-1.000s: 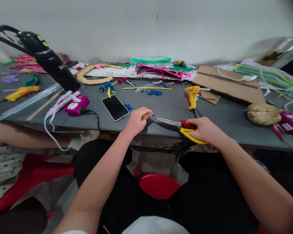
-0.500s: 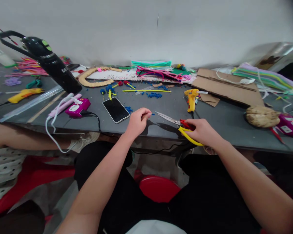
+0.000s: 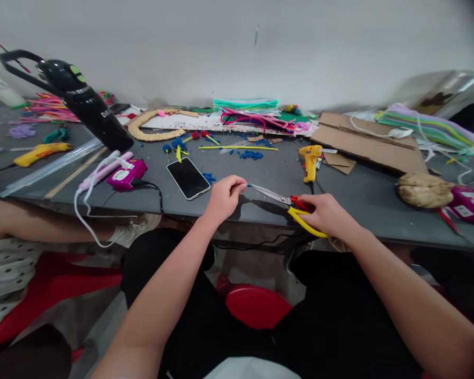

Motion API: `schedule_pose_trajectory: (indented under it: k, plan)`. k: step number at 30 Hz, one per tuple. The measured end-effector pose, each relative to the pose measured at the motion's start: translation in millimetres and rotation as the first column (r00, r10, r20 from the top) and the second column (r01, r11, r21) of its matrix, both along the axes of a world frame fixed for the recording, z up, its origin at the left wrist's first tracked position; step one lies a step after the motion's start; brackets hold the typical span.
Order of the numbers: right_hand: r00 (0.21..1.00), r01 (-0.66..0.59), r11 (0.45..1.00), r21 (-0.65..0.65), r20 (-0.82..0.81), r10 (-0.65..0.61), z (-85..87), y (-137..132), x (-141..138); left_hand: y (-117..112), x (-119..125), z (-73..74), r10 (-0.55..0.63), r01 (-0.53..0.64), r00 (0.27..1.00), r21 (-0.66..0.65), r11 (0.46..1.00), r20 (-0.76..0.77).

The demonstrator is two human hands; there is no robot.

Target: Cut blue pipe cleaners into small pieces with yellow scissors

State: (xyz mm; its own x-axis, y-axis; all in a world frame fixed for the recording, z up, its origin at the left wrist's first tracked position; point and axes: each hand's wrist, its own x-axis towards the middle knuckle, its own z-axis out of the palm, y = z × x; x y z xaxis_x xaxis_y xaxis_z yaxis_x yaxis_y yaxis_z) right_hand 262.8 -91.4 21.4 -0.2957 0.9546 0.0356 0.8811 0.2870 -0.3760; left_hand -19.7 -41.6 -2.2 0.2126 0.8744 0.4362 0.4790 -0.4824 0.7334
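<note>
Between pinched fingertips my left hand [image 3: 226, 197] holds a small blue piece of pipe cleaner [image 3: 249, 185], most of it hidden by the fingers. My right hand [image 3: 327, 211] grips scissors [image 3: 272, 195] with red and yellow handles. The blade tips reach the end of the blue piece. Left of my left hand lies a phone [image 3: 188, 179], dark screen up. Small blue clippings [image 3: 250, 155] are scattered beyond the hands, near a yellow pipe cleaner [image 3: 238, 148].
A yellow glue gun [image 3: 310, 162] stands beyond my right hand, with cardboard [image 3: 369, 139] behind it. At left are a black bottle [image 3: 97, 118] and a purple power adapter [image 3: 127, 175] with cables. Another person's leg [image 3: 43, 223] shows at far left.
The scissors have moved slightly left, and their blades have closed at the blue piece. My left hand stays nearly where it was, still pinching.
</note>
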Motion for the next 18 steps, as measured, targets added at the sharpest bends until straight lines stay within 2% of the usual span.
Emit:
schedule_pose_trajectory:
  k: [18]
  plan:
    - [1.000, 0.022, 1.000, 0.003, 0.004, -0.022, -0.1, 0.4, -0.1, -0.4, 0.6, -0.7, 0.006, -0.006, 1.000, -0.019, 1.000, 0.024]
